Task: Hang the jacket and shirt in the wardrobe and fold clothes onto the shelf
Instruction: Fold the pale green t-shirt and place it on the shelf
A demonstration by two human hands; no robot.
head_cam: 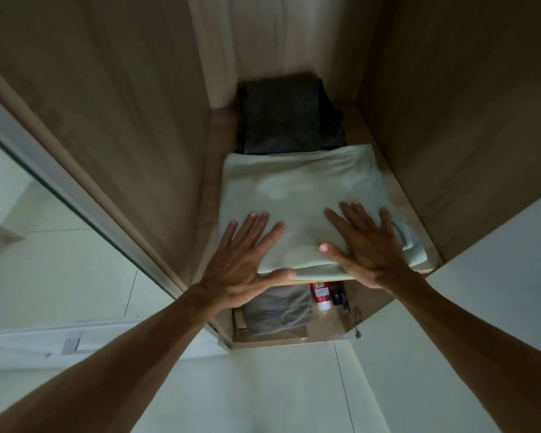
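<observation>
A folded pale green garment (pixel 303 195) lies on the wardrobe shelf (pixel 397 189), its front edge at the shelf's front edge. Behind it, deeper on the same shelf, sits a folded dark grey garment (pixel 285 120). My left hand (pixel 241 260) lies flat on the green garment's front left corner, fingers spread, thumb along the front fold. Flat on the front right part rests my right hand (pixel 369 242), fingers spread too. Neither hand grips anything.
Wooden wardrobe walls (pixel 122 120) close in left and right. Below the shelf, a lower compartment holds a folded grey cloth (pixel 278 310), a red and white bottle (pixel 320 296) and a dark item (pixel 339 295). A mirrored door (pixel 44 229) stands at left.
</observation>
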